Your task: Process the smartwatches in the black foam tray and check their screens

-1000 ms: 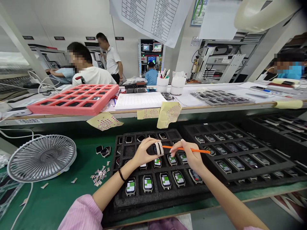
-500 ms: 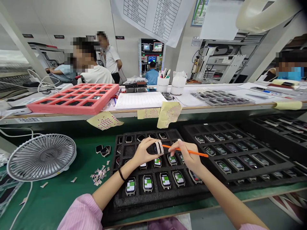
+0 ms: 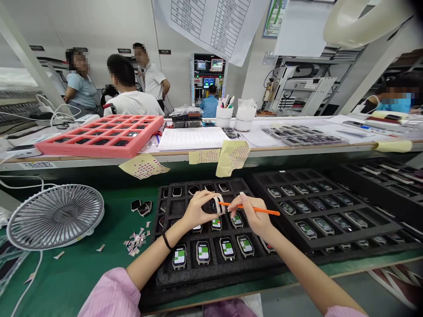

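My left hand [image 3: 197, 210] holds a small smartwatch body [image 3: 216, 205] on edge above a black foam tray [image 3: 172, 275]. In my right hand [image 3: 253, 214] is a thin orange stick [image 3: 261, 209], its tip touching the side of that watch. The tray's slots hold several watches [image 3: 203, 252] with lit green screens; a few slots at the tray's left are empty.
A second black tray [image 3: 333, 240] of watches lies to the right. A white fan [image 3: 55, 215], two loose watches [image 3: 142, 207] and torn paper bits [image 3: 135, 244] lie on the green mat. A pink tray [image 3: 99, 149] sits on the shelf. Other people work behind.
Both hands have drifted slightly left with the watch and the stick. In the background a person has stood up at the far left.
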### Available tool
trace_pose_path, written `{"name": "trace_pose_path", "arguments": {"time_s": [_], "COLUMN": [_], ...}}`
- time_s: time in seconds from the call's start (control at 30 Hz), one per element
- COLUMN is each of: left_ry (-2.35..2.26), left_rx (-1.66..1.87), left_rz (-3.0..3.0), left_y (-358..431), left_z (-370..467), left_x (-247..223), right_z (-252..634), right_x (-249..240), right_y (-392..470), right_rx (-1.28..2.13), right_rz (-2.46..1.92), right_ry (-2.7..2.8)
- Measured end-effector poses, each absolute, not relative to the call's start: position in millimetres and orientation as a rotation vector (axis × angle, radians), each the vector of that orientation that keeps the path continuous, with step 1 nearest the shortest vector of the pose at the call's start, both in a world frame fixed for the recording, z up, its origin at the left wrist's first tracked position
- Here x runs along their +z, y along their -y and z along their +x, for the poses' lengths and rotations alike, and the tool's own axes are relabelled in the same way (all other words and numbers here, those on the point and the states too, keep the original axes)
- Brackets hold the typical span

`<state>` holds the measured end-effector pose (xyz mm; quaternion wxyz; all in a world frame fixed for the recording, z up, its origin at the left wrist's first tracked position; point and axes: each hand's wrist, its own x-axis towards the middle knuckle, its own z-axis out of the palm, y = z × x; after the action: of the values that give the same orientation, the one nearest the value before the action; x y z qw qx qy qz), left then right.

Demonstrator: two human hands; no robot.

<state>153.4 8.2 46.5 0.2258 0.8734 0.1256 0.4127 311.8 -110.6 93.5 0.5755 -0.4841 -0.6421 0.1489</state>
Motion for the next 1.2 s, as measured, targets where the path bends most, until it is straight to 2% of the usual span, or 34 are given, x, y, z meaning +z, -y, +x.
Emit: {"name": "trace_pose_path", "arguments": {"time_s": [0.2,0.4,0.53,0.7,0.93,1.2], "left_ry": [-0.377,-0.443,-0.468,-0.478,-0.412,-0.341], "left_rx": [1.092,1.142,1.153,1.133,1.149,1.138], "left_rz": [2.443,2.48,2.526,2.504,2.422,2.366], "left_y": [-8.7,-9.3,-9.2,-7.8,-7.4,-7.7], "left_z": [155.0,156.9,157.1,157.7,158.7,157.8], "left_x": [47.1,47.7,45.1,43.2,44.2,45.7], "right_z": [313.8,320.5,316.4,311.3,308.4,307.7], "right_x": [92.1,85.6,68.6,53.1,63.2,69.2], "right_y": [108.1,99.6,89.5,80.4,81.6,89.2], "right_rx": [0.423,0.608,0.757,0.72,0.905,0.945], "right_rz": [-1.157,-1.188,-1.286,-1.362,-1.204,-1.191], "right_ry": [1.453,1.174,1.24,1.3,1.111,1.033]}}
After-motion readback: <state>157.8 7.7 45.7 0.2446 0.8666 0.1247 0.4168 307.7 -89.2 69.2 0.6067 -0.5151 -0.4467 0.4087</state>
